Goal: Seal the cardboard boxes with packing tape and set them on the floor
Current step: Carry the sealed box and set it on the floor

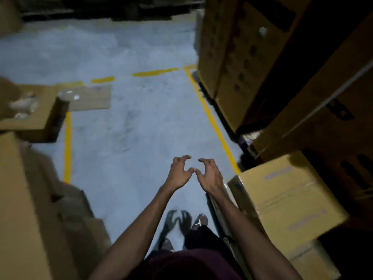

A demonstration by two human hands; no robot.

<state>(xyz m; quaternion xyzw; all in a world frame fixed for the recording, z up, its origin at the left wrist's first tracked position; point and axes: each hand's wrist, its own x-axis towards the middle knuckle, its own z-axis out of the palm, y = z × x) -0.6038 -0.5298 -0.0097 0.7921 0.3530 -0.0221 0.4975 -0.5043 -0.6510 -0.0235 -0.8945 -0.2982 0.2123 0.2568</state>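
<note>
Both forearms reach out over a grey warehouse floor, hands empty.

Left hand [179, 172] and right hand [210, 176] hover side by side above the floor [131, 128], fingers curled like claws, thumb tips touching or nearly so; neither holds anything. A taped cardboard box [286, 201] sits just beside the right forearm, stacked on other cartons at the right edge. Taller stacked boxes [228, 57] rise beyond it, behind a yellow floor line [212, 122]. On the left stands an open box [34, 112] with pale, blurred items on it, and a flat cardboard sheet [90, 98] lies on the floor behind it.
</note>
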